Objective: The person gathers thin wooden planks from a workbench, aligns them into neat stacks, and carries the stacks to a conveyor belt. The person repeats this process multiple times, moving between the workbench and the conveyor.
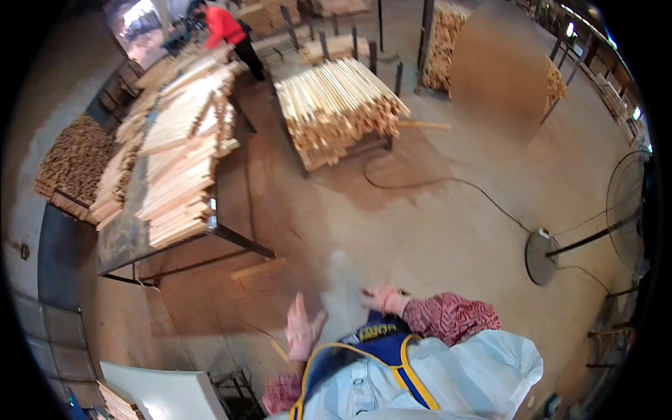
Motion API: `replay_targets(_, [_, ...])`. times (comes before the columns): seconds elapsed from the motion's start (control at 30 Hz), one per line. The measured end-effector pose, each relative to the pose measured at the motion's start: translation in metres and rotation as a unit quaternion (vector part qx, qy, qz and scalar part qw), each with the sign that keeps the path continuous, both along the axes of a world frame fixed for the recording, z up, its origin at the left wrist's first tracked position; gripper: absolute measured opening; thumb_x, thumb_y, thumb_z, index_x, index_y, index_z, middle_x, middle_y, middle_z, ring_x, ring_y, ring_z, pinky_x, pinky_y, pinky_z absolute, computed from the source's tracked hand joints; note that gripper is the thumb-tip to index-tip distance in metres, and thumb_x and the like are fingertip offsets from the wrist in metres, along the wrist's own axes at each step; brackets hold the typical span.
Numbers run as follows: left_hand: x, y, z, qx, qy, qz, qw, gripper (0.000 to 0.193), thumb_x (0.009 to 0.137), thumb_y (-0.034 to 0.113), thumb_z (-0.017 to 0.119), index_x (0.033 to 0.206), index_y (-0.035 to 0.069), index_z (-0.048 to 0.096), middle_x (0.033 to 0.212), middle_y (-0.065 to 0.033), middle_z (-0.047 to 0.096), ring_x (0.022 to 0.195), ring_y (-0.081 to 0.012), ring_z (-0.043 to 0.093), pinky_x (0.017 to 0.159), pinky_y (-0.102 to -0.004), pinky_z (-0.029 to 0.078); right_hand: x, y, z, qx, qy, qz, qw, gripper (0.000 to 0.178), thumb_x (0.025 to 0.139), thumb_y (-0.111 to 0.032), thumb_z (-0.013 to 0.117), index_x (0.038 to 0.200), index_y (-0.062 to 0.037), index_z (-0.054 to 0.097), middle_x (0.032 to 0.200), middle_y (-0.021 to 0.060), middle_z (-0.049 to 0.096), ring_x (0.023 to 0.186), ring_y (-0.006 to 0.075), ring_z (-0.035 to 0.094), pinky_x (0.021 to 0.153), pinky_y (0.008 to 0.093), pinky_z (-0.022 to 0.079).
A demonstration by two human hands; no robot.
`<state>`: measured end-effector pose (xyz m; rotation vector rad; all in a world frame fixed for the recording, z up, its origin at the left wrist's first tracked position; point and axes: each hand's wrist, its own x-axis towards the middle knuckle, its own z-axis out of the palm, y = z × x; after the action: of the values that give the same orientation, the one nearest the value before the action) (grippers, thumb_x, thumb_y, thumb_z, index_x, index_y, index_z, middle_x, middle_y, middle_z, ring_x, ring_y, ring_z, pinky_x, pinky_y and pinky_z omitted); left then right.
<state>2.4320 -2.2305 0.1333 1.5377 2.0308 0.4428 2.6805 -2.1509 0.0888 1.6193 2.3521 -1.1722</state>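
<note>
**Both hands bare of load, thin wood strip on the floor nearest the left**

Left hand (302, 329): gloved in pink, fingers spread flat and apart, clamped on nothing. Right hand (383, 299): also gloved, fingers loosely curled by the chest, apparently empty, though a dark sliver at its upper edge is too small to read.

Closest loose piece: a thin wood strip (279, 350) lying on the concrete floor (434, 231), just beside the left hand at about 7 o'clock from it, long axis running from 10 o'clock to 4 o'clock. Left hand clearly nearer; right hand well apart, across the blue and yellow apron (364, 364).

Farther out at 11 o'clock: a flat board (257, 268) on the floor, then a metal table (126, 238) stacked with cut planks (183, 161). At 12 o'clock, a rack of long sticks (339, 105). At 3 o'clock, a standing fan (626, 203) with its cable. Far at 11 o'clock, a person in red (225, 29) working.
</note>
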Motion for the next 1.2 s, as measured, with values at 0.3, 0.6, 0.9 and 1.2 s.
replay_targets(0.3, [0.179, 0.331, 0.043, 0.038, 0.033, -0.211, 0.976, 0.086, 0.077, 0.051, 0.065, 0.146, 0.011, 0.031, 0.141, -0.0208, 0.042, 0.127, -0.0378, 0.043, 0.101, -0.0467, 0.041, 0.192, 0.211, -0.026, -0.022, 0.158, -0.318, 0.935, 0.056, 0.084, -0.022, 0.068, 0.133, 0.0006, 0.05, 0.117, 0.0154, 0.063, 0.104, 0.0224, 0.063, 0.09, 0.0308, 0.05])
replay_targets(0.6, [0.22, 0.614, -0.021, -0.123, -0.024, -0.09, 0.988, 0.096, 0.075, 0.052, 0.069, 0.15, 0.013, 0.022, 0.144, -0.0217, 0.038, 0.134, -0.0364, 0.037, 0.106, -0.0427, 0.035, 0.298, 0.493, -0.031, 0.116, 0.028, -0.371, 0.921, 0.043, 0.09, -0.027, 0.059, 0.127, -0.0035, 0.057, 0.109, 0.0178, 0.066, 0.103, 0.0249, 0.063, 0.088, 0.0333, 0.049])
replay_targets(0.9, [0.211, 0.869, -0.08, -0.086, 0.054, 0.061, 0.993, 0.124, 0.063, 0.045, 0.084, 0.151, 0.005, 0.005, 0.152, -0.0294, 0.012, 0.141, -0.043, 0.018, 0.115, -0.0429, 0.024, 0.285, 0.88, -0.019, 0.162, -0.139, -0.297, 0.931, 0.052, 0.092, -0.037, 0.043, 0.135, -0.0097, 0.048, 0.12, 0.02, 0.06, 0.113, 0.0366, 0.056, 0.096, 0.0437, 0.044])
replay_targets(1.2, [0.222, 0.937, -0.121, -0.184, 0.073, 0.13, 0.972, 0.121, 0.063, 0.033, 0.087, 0.15, 0.003, 0.009, 0.15, -0.0222, 0.025, 0.139, -0.0355, 0.027, 0.113, -0.0406, 0.029, 0.255, 0.992, -0.066, 0.037, -0.05, -0.427, 0.902, 0.071, 0.087, -0.054, 0.056, 0.133, -0.0002, 0.049, 0.127, 0.0245, 0.056, 0.119, 0.0375, 0.053, 0.1, 0.041, 0.042])
